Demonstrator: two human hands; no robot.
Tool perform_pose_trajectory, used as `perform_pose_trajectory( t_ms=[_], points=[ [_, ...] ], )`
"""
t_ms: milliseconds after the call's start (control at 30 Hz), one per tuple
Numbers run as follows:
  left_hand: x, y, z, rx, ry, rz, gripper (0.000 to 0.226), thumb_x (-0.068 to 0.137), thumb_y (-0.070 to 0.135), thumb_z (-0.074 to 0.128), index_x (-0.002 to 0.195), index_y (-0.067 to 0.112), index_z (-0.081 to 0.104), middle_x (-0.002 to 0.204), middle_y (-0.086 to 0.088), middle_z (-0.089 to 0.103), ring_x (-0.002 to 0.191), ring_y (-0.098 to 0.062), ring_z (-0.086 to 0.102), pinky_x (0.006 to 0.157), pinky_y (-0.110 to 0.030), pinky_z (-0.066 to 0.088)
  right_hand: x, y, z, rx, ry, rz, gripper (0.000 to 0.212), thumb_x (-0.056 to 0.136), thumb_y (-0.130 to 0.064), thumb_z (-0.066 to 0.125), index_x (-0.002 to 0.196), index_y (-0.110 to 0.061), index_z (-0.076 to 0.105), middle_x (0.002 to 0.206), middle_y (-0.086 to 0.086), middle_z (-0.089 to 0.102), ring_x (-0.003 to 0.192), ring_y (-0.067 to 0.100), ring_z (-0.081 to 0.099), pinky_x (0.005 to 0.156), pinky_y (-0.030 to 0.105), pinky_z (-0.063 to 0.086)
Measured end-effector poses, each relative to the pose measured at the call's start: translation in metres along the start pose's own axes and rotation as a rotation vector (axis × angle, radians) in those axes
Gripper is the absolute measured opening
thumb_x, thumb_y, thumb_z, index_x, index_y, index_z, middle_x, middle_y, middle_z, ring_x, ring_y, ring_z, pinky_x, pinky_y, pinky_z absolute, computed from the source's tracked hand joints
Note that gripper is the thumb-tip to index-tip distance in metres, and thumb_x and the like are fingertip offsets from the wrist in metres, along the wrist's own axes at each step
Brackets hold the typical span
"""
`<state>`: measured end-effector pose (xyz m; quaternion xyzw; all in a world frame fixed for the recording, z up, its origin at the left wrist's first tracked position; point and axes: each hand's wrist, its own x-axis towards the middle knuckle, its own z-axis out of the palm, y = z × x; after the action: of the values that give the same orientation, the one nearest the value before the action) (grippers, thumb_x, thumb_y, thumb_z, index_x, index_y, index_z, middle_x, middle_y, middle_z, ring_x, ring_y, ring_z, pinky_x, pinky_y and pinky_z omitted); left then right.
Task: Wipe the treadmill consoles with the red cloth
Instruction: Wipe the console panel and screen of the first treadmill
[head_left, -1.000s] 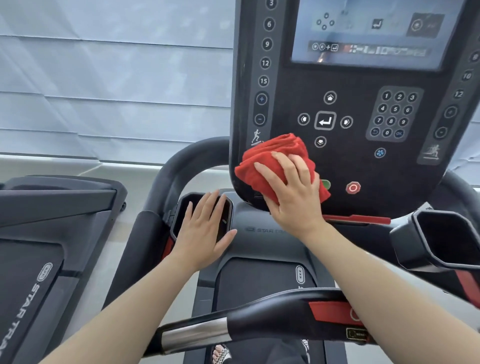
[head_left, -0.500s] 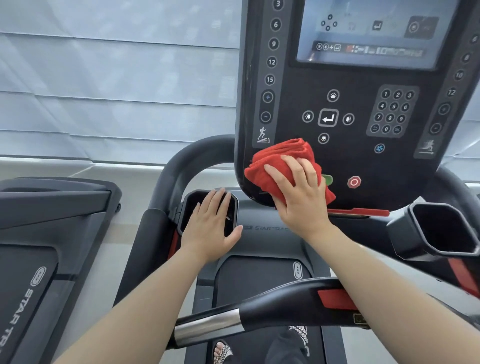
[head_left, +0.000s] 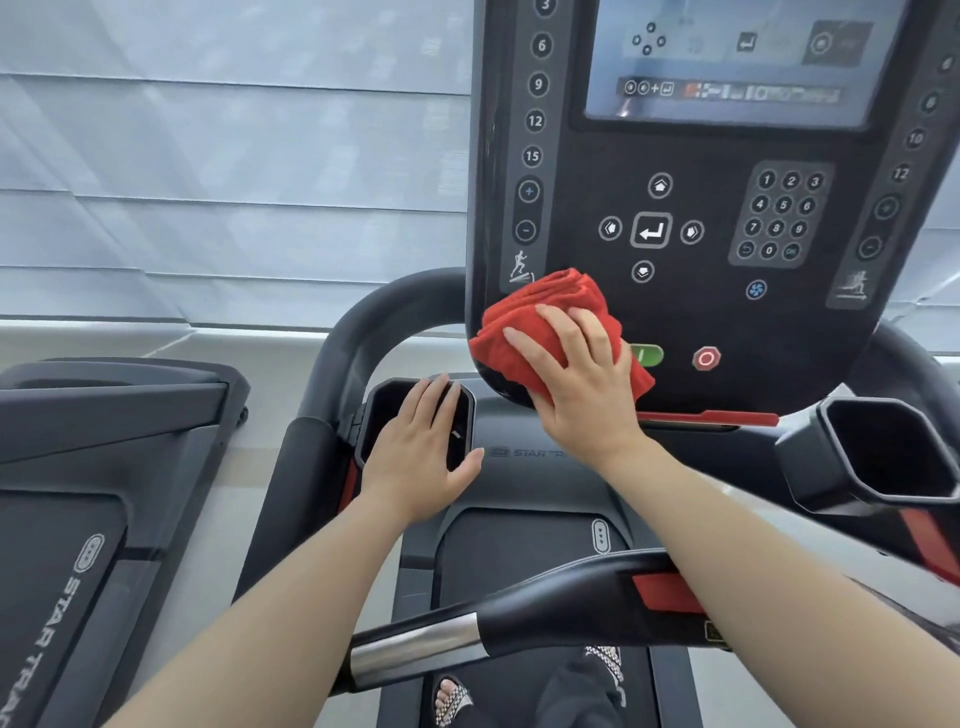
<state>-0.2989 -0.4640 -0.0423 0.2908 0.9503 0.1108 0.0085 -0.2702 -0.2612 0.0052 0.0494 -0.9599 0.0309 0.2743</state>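
- Against the lower left corner of the black console (head_left: 727, 322), the right hand (head_left: 576, 384) presses the folded red cloth (head_left: 540, 322) flat, fingers spread over it.
- Left hand (head_left: 421, 452) lies open and flat on the left cup holder (head_left: 384, 410), holding nothing.
- Number buttons, a green button (head_left: 647, 356) and a red stop button (head_left: 706, 358) sit on the console.
- "STAR TR" shows below; pale window blinds (head_left: 234, 182) hang behind.
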Motion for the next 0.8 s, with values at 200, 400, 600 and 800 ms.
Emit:
perform_pose_trajectory(
  t_ms=[200,400,600,800],
  points=[
    [0.001,-0.001,-0.002,0.000,-0.041,-0.018,0.087,0.078,0.065,0.016,0.147,0.012,0.017,0.156,-0.004,0.014,0.144,-0.019,0.005,0.115,-0.038,0.019,-0.025,0.042,-0.017,-0.035,0.002,0.030,0.050,0.082,-0.029,0.055,0.131,-0.033,0.045,0.138,0.002,0.038,0.125,0.027,0.035,0.080,0.053,0.041],
    [0.007,0.015,-0.016,-0.060,0.142,-0.016,0.068,0.087,0.047,0.032,0.142,0.007,0.028,0.149,-0.012,0.029,0.136,-0.028,0.026,0.108,-0.050,0.029,-0.053,0.098,-0.036,-0.067,0.030,0.114,0.049,0.081,-0.030,0.052,0.129,-0.032,0.044,0.139,0.002,0.035,0.125,0.029,0.033,0.081,0.052,0.038],
    [0.026,0.079,-0.031,-0.087,0.244,0.203,0.063,0.087,0.034,0.046,0.141,0.004,0.033,0.146,-0.012,0.031,0.135,-0.027,0.030,0.110,-0.043,0.027,-0.054,0.101,-0.037,-0.006,0.050,0.188,0.052,0.079,-0.028,0.057,0.130,-0.030,0.043,0.138,0.004,0.034,0.124,0.032,0.033,0.083,0.055,0.039],
    [0.034,0.138,0.002,-0.062,0.117,0.267,0.056,0.084,0.039,0.043,0.134,0.014,0.044,0.137,-0.003,0.045,0.127,-0.019,0.038,0.106,-0.049,0.034,-0.062,0.134,-0.047,-0.074,0.021,0.056,0.052,0.081,-0.029,0.051,0.132,-0.033,0.041,0.137,0.003,0.036,0.122,0.030,0.036,0.078,0.050,0.041]
  ],
)
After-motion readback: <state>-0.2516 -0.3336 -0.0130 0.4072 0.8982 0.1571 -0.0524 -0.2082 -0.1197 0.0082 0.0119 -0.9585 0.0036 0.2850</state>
